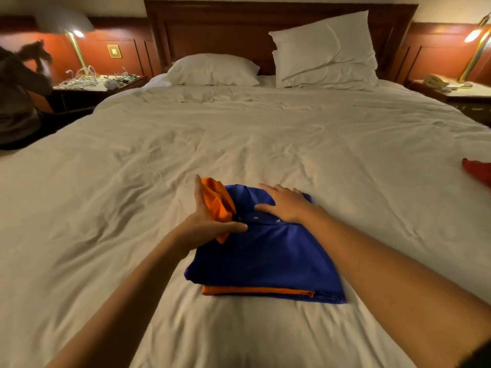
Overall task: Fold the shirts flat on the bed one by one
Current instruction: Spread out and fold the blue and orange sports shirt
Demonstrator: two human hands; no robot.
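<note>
While right hand (285,205) fingers lie spread on blue shirt (265,256), left hand (207,219) fingers straight against orange fabric (216,200)

A wide white bed (265,134) fills the frame. Along the top runs a dark wooden headboard (218,30), with a flat pillow (212,70) and a taller pillow (326,49) before it. At upper left a lit brass lamp (75,46) stands on a nightstand (101,87); at upper right, a second lamp (475,46) glows against red-brown wall panelling (438,49).

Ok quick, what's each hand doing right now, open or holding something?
Your left hand: open, straight fingers against the orange fabric, thumb across it.
Your right hand: open, flat on the blue shirt.
</note>
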